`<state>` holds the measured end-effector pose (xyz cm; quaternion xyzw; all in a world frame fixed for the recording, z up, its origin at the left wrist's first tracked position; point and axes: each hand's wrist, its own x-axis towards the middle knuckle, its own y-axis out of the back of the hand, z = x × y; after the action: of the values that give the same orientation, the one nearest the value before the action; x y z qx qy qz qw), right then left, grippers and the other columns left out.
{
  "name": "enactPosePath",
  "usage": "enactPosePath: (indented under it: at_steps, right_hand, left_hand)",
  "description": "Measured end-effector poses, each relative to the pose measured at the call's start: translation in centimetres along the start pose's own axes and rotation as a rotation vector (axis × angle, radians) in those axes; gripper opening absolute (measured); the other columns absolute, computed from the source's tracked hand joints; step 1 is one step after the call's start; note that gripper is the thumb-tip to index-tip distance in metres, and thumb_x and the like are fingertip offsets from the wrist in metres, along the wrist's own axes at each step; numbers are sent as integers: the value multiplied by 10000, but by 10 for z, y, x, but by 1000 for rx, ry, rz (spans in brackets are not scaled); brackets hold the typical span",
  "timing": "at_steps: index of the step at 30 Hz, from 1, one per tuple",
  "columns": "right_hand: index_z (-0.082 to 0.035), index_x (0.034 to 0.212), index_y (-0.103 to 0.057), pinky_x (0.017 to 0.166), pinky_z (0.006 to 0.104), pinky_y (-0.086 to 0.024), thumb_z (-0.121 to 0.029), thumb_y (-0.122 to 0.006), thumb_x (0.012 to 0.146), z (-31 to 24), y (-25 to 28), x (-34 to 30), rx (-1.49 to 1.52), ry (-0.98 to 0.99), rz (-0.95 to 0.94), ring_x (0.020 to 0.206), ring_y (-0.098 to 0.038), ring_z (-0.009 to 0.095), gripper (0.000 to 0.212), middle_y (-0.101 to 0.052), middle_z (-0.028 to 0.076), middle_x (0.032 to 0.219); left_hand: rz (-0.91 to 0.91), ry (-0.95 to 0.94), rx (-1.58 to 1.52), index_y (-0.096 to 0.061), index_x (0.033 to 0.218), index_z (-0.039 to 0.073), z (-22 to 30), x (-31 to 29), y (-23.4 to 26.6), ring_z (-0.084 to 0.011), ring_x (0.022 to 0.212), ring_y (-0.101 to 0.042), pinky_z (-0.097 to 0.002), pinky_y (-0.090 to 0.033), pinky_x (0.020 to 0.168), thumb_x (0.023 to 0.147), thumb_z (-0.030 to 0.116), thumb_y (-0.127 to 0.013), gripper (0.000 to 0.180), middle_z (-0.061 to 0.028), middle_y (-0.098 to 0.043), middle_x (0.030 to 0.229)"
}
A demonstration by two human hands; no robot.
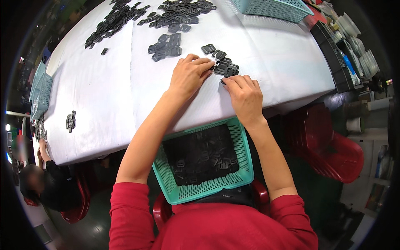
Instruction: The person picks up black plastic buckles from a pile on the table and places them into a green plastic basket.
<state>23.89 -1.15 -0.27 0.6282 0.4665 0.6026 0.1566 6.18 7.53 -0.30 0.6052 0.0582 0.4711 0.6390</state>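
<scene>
As I look on remotely, I see the right hand (246, 98) pinching a small black buckle (223, 81) right of centre, its grip nearly closed; the left hand (187, 77) curls beside the buckle cluster (227, 67), its hold unclear to me. Lower centre, a turquoise basket (208, 191) contains dark pieces (200, 152).

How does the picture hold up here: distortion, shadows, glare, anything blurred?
All in the head view: fisheye bends the edge of the white table; corners go black; a soft shadow edges the left forearm; the floor shows a faint glint; black pieces in the green basket merge into dark; the co-worker's head is blurred.
</scene>
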Motion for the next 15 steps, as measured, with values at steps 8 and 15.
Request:
enactPosePath:
  at_steps: [8,15]
  right_hand:
    - [-77,1051,-675,808,376,-429,-165,-702,784,-2,3,8,114,-160,27,1011,-563,240,282,-655,32,1086]
    - [-71,1022,-677,817,374,-421,-120,-682,784,-13,0,-11,145,-62,-30,1005,-571,220,243,-657,28,1094]
  left_hand:
    - [-181,491,-261,-738,1007,107,18,-29,51,-230,919,-589,-328,-484,786,818,137,-698,195,-65,-682,961]
    - [-27,-9,-105,-670,1137,103,26,-1,19,-254,959,-567,-361,-478,856,771,-21,-603,392,-41,-659,1098]
